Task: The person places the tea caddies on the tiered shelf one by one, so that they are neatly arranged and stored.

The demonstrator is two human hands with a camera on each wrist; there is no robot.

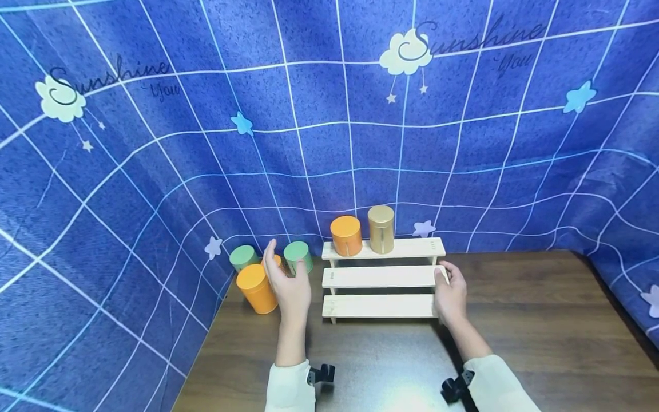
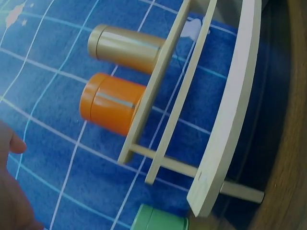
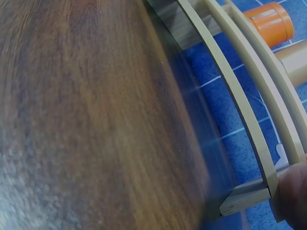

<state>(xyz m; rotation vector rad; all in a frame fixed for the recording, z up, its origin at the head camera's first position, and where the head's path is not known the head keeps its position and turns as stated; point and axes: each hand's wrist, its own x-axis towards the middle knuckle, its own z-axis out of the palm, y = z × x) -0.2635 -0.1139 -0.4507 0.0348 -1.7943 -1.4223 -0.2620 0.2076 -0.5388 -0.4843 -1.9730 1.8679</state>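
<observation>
A pale wooden three-tier rack (image 1: 381, 277) stands on the table against the blue cloth. On its top tier are an orange canister (image 1: 346, 236) and a gold canister (image 1: 381, 230). My right hand (image 1: 451, 294) grips the rack's right end by the middle tier; some of its fingers are hidden behind the wood. Left of the rack, my left hand (image 1: 289, 289) is raised with its fingers extended, holding nothing. It partly covers a small orange canister (image 1: 278, 261). Around it stand a larger orange canister (image 1: 257, 289) and two green canisters, one left (image 1: 243, 257), one right (image 1: 298, 257).
Blue cloth (image 1: 319, 149) with a white grid hangs behind the table and along its sides. The brown wooden table (image 1: 535, 320) extends right of the rack and in front of it. Black camera mounts (image 1: 321, 374) are worn at both wrists.
</observation>
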